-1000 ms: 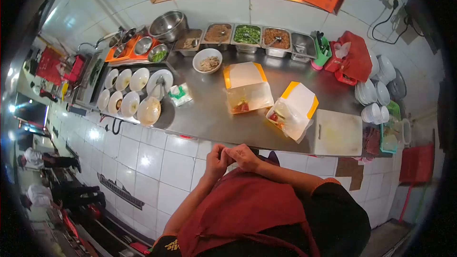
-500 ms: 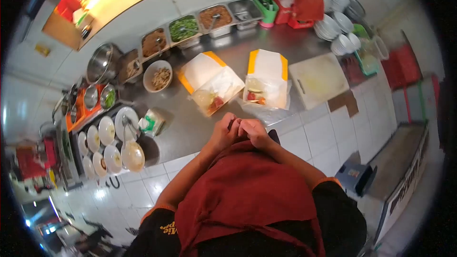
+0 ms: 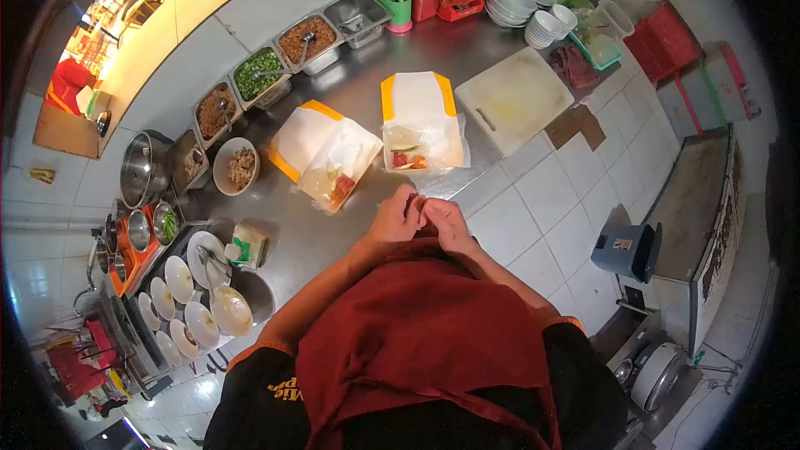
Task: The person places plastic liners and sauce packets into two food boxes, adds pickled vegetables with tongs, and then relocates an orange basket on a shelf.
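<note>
My left hand (image 3: 395, 218) and my right hand (image 3: 444, 222) are pressed together over my red apron (image 3: 425, 333), at the front edge of the steel counter (image 3: 333, 225). Their fingers are curled and touch each other; whether something small sits between them is hidden. Just beyond them lie two open paper food wraps with clear plastic liners, one on the left (image 3: 321, 160) and one on the right (image 3: 419, 125), each holding a little food with red pieces.
A white cutting board (image 3: 512, 98) lies right of the wraps. Metal trays of toppings (image 3: 260, 75) line the back, with a white bowl (image 3: 235, 167). Plates and small bowls (image 3: 193, 287) sit at the left, stacked bowls (image 3: 533, 0) at the far right. A bin (image 3: 629, 250) stands on the floor.
The view has swung so the counter runs more diagonally and the floor at the right shows. My hands stay clasped together at the counter edge.
</note>
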`<action>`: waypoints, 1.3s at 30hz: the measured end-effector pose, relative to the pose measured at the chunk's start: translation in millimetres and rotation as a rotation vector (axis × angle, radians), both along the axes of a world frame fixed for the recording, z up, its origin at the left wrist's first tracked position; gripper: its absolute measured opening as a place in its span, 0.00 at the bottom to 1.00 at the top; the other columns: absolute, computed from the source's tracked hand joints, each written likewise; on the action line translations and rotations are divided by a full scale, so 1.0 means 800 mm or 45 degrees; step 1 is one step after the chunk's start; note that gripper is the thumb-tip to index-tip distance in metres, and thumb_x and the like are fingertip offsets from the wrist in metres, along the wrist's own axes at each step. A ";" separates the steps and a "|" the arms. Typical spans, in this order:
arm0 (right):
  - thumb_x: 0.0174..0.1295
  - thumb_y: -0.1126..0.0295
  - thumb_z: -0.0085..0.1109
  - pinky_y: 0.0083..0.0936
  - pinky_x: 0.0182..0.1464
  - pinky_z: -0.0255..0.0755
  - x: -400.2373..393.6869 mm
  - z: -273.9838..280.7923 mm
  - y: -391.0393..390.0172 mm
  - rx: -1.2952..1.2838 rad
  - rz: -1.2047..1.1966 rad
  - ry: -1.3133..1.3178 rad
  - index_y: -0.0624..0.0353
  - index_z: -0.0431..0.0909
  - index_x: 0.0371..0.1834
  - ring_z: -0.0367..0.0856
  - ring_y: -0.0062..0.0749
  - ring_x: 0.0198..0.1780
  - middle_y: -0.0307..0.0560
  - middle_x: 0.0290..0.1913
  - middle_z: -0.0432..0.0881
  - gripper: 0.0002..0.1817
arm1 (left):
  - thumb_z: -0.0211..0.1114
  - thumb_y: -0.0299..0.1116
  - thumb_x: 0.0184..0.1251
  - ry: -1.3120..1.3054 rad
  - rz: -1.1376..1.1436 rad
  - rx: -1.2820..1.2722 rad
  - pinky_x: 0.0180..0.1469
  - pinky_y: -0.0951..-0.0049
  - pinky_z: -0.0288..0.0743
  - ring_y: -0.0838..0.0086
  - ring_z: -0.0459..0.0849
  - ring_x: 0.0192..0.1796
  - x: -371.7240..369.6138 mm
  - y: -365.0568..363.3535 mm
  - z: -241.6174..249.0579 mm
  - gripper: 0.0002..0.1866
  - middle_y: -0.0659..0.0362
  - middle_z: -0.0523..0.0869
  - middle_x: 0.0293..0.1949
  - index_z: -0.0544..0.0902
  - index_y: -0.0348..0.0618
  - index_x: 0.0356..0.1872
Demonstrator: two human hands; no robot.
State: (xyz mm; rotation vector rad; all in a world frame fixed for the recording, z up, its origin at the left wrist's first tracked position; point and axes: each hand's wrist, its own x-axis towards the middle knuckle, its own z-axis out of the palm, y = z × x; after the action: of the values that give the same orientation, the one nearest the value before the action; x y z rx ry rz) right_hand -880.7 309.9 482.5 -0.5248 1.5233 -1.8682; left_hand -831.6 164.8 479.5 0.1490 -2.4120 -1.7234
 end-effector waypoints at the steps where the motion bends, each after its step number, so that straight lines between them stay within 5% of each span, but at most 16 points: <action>1: 0.74 0.60 0.43 0.19 0.38 0.65 -0.004 -0.002 0.000 -0.018 0.010 0.001 0.60 0.72 0.25 0.70 0.20 0.32 0.38 0.29 0.76 0.21 | 0.56 0.30 0.73 0.001 0.027 -0.041 0.29 0.63 0.73 0.57 0.82 0.26 0.000 0.003 -0.001 0.06 0.47 0.80 0.24 0.72 0.39 0.39; 4: 0.74 0.69 0.44 0.17 0.34 0.65 -0.018 0.009 0.003 -0.041 0.031 0.050 0.61 0.72 0.26 0.69 0.17 0.30 0.35 0.27 0.74 0.16 | 0.54 0.31 0.74 -0.021 0.049 -0.043 0.28 0.62 0.73 0.53 0.82 0.27 -0.007 0.008 0.011 0.06 0.46 0.80 0.24 0.72 0.39 0.39; 7: 0.73 0.69 0.45 0.18 0.35 0.65 -0.023 0.010 0.002 -0.068 0.050 -0.184 0.61 0.72 0.26 0.68 0.17 0.30 0.34 0.26 0.73 0.16 | 0.53 0.31 0.74 -0.061 0.077 -0.052 0.29 0.61 0.73 0.50 0.82 0.27 -0.010 0.012 0.013 0.06 0.46 0.80 0.23 0.72 0.39 0.39; 17: 0.72 0.66 0.47 0.18 0.36 0.65 -0.040 -0.011 -0.006 -0.008 0.218 0.033 0.60 0.71 0.27 0.67 0.17 0.31 0.34 0.28 0.73 0.14 | 0.54 0.32 0.72 0.003 0.209 -0.103 0.35 0.54 0.74 0.45 0.82 0.36 -0.004 0.009 -0.012 0.07 0.43 0.79 0.30 0.72 0.38 0.39; 18: 0.71 0.65 0.47 0.19 0.35 0.65 -0.037 -0.010 -0.009 -0.028 0.209 -0.147 0.60 0.71 0.27 0.67 0.18 0.31 0.35 0.28 0.73 0.15 | 0.54 0.32 0.72 0.023 0.234 -0.128 0.35 0.54 0.74 0.45 0.82 0.36 -0.001 0.008 -0.007 0.07 0.43 0.79 0.30 0.72 0.38 0.39; 20: 0.71 0.64 0.47 0.19 0.35 0.65 -0.034 -0.008 -0.013 -0.071 0.236 -0.299 0.61 0.71 0.27 0.67 0.18 0.31 0.36 0.28 0.74 0.15 | 0.54 0.34 0.72 0.148 -0.005 -0.722 0.35 0.52 0.73 0.42 0.80 0.37 0.004 0.004 0.006 0.09 0.44 0.78 0.30 0.71 0.38 0.40; 21: 0.70 0.63 0.47 0.19 0.36 0.66 -0.035 -0.007 -0.013 0.021 0.242 -0.340 0.61 0.72 0.28 0.68 0.19 0.31 0.36 0.28 0.74 0.15 | 0.54 0.34 0.72 0.165 0.030 -0.757 0.35 0.52 0.73 0.42 0.80 0.37 0.005 0.004 0.005 0.09 0.44 0.78 0.30 0.71 0.38 0.40; 23: 0.70 0.62 0.48 0.20 0.36 0.66 -0.039 -0.019 -0.016 0.084 0.287 -0.349 0.61 0.72 0.29 0.69 0.19 0.32 0.37 0.28 0.74 0.15 | 0.54 0.38 0.73 -0.024 0.193 -0.257 0.35 0.50 0.72 0.41 0.79 0.38 0.008 0.007 -0.002 0.11 0.42 0.79 0.32 0.71 0.39 0.41; 26: 0.68 0.60 0.49 0.19 0.36 0.66 -0.047 -0.036 -0.024 0.024 0.361 0.081 0.60 0.73 0.30 0.70 0.19 0.32 0.36 0.29 0.74 0.15 | 0.53 0.39 0.74 -0.121 0.260 -0.069 0.36 0.49 0.73 0.40 0.79 0.38 0.012 -0.004 -0.068 0.12 0.41 0.80 0.33 0.71 0.40 0.43; 31: 0.67 0.60 0.50 0.17 0.34 0.63 -0.041 -0.004 -0.037 0.006 0.349 0.008 0.58 0.70 0.27 0.66 0.16 0.30 0.32 0.27 0.71 0.15 | 0.50 0.38 0.76 -0.189 0.311 -0.047 0.36 0.48 0.71 0.38 0.78 0.38 0.014 -0.005 -0.049 0.10 0.40 0.80 0.33 0.71 0.40 0.41; 34: 0.67 0.61 0.50 0.16 0.32 0.61 -0.047 -0.017 -0.047 0.018 0.388 -0.009 0.57 0.70 0.26 0.65 0.14 0.29 0.31 0.26 0.70 0.14 | 0.49 0.37 0.75 0.136 0.362 -0.241 0.36 0.47 0.70 0.37 0.78 0.37 0.016 -0.006 -0.035 0.10 0.39 0.80 0.32 0.70 0.40 0.39; 39: 0.68 0.61 0.51 0.14 0.31 0.60 -0.047 -0.042 -0.062 0.029 0.378 0.029 0.56 0.70 0.25 0.65 0.13 0.29 0.30 0.25 0.70 0.15 | 0.51 0.37 0.74 -0.169 0.468 -0.074 0.36 0.48 0.70 0.38 0.79 0.37 0.017 -0.015 -0.029 0.11 0.38 0.80 0.31 0.70 0.40 0.37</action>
State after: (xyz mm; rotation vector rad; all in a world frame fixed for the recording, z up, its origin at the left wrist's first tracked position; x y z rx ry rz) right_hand -918.4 260.3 449.0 -0.7220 1.3939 -1.6196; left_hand -817.6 153.0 456.6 0.6721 -2.3334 -1.5174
